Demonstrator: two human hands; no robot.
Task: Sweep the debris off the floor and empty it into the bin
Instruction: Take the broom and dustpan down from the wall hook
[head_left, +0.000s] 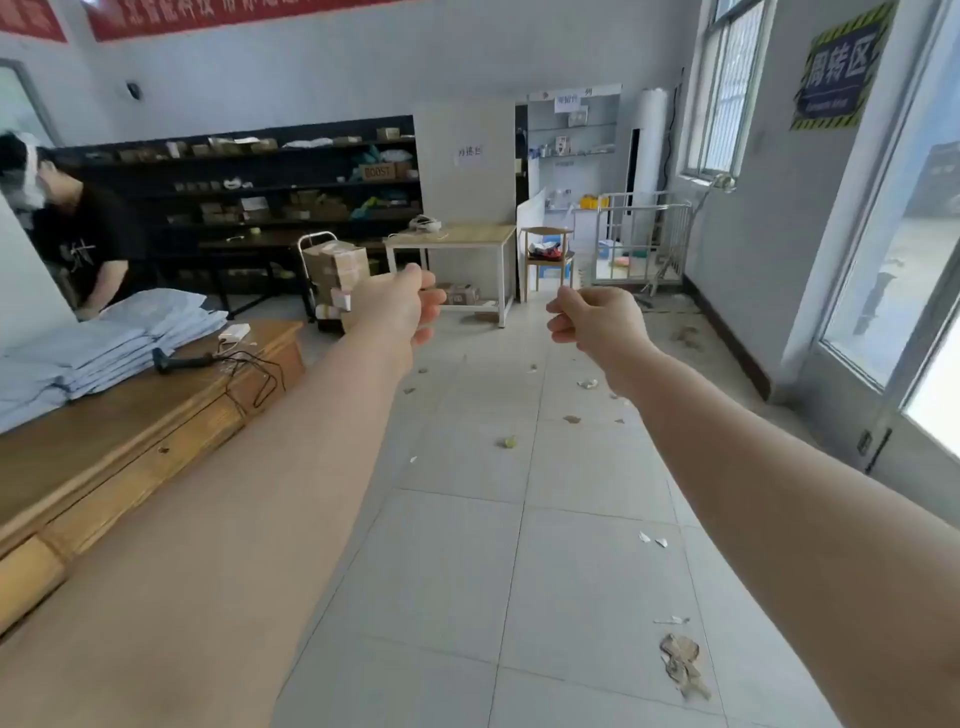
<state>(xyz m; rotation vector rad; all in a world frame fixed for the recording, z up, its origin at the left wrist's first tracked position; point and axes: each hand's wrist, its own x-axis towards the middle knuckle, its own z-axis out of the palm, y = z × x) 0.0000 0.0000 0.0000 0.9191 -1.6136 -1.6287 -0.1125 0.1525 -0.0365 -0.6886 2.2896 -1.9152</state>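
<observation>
Both my arms reach forward over a pale tiled floor (467, 571). My left hand (402, 306) is loosely curled and holds nothing. My right hand (597, 322) is also loosely curled, empty. Debris lies scattered on the tiles: a brown dry leaf scrap (683, 665) at the near right, small white paper bits (652, 539), a greenish scrap (510, 442), and more bits (587, 383) below my right hand. A dusty pile (685, 338) sits by the right wall. No broom, dustpan or bin shows.
A wooden counter (130, 441) with folded grey bags (104, 348) and a cable runs along the left. A person (78, 234) bends behind it. A trolley of boxes (335, 280), a white table (457, 236), a chair (548, 254) and a metal gate (639, 234) stand ahead. Glass door (893, 312) at right.
</observation>
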